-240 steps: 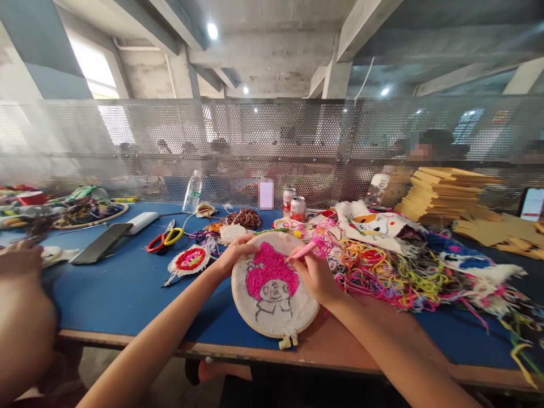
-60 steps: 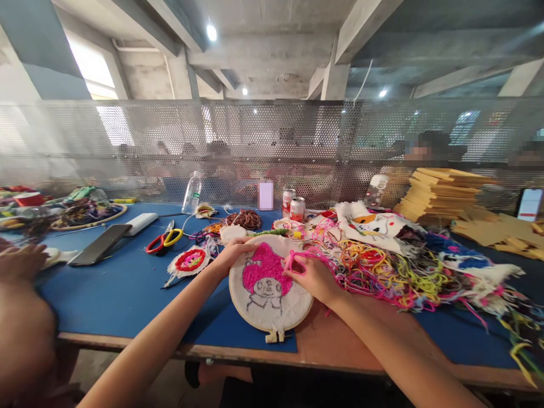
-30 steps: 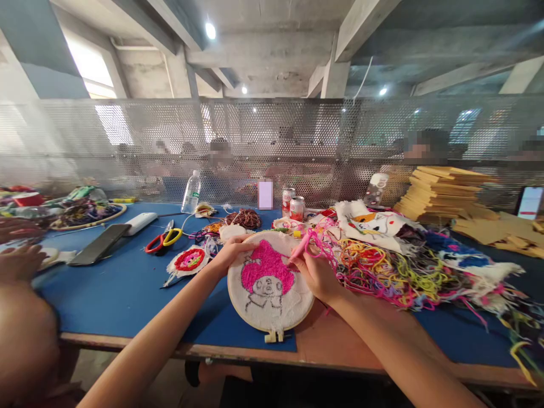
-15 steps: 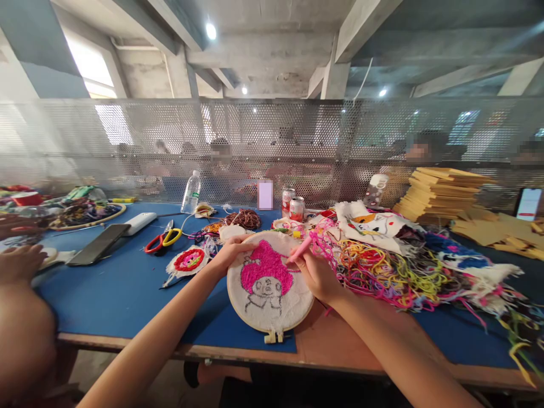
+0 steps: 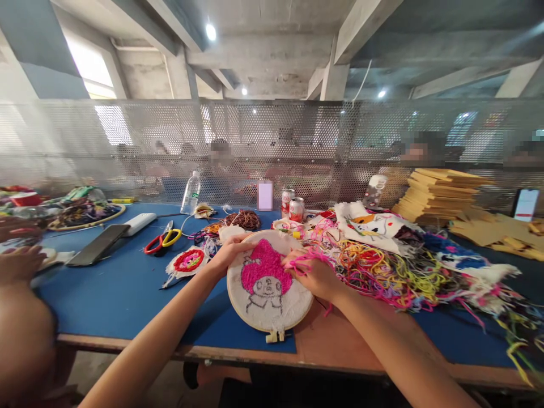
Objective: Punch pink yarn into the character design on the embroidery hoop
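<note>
A round embroidery hoop is tilted up at the table's front edge, its screw clamp at the bottom. Its white cloth bears a drawn cartoon figure whose hood is filled with magenta yarn loops. Gripping the hoop's upper left rim, my left hand has its thumb on the cloth. My right hand is closed at the right side of the hood, by the cloth. Pink yarn lies across its fingers, and the pink punch needle in them is mostly hidden.
Red and yellow scissors, a dark phone and a small round yarn piece lie left. Tangled yarn heaps at right, below brown envelopes. Drink cans and a bottle stand behind. Another person's hand is far left.
My right hand has turned, so the punch needle's pink handle, plain before, is now mostly hidden. The pink yarn has dropped across the fingers. My left hand and the hoop have hardly moved.
</note>
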The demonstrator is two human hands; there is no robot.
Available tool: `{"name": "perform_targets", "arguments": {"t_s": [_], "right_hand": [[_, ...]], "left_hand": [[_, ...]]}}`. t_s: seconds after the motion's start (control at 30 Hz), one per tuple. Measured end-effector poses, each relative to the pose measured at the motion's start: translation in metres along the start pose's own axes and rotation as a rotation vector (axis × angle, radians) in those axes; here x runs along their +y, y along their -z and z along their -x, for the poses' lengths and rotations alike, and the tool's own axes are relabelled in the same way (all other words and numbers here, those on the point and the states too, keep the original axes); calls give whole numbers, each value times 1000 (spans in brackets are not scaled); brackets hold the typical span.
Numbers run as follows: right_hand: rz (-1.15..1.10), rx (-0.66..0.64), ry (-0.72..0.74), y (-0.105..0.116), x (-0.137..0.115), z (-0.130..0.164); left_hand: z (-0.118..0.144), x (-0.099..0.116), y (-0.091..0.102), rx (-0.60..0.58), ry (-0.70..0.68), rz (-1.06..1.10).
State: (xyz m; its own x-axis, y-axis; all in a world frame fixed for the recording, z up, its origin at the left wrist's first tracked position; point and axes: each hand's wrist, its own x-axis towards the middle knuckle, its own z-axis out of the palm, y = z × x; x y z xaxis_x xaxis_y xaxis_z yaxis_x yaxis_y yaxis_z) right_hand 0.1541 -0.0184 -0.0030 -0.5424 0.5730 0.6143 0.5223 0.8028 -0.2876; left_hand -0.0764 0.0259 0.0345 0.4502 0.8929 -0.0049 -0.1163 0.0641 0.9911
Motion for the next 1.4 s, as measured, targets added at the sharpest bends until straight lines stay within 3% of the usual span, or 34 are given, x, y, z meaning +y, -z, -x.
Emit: {"name": "perform_targets", "arguments": {"t_s": [0.17,0.33,0.6,0.87,1.13,1.4], "right_hand": [[38,131,-115,-1,-2,1],[-19,162,-217,0,-4,3],[-78,187,-243,-1,0,6],[-47,165,-156,-2,-2,3],[-78,64,-83,0,-1,2],[95,18,-53,-3,-3,1]], "left_hand": [[-2,-2,0,24,13,-5],[-3,-3,1,37,15,15],[-3,-3,1,14,10,13],[-2,-3,2,13,12,16],[0,0,0,-15,10,-4],[1,-1,2,-15,-7,-36]]}}
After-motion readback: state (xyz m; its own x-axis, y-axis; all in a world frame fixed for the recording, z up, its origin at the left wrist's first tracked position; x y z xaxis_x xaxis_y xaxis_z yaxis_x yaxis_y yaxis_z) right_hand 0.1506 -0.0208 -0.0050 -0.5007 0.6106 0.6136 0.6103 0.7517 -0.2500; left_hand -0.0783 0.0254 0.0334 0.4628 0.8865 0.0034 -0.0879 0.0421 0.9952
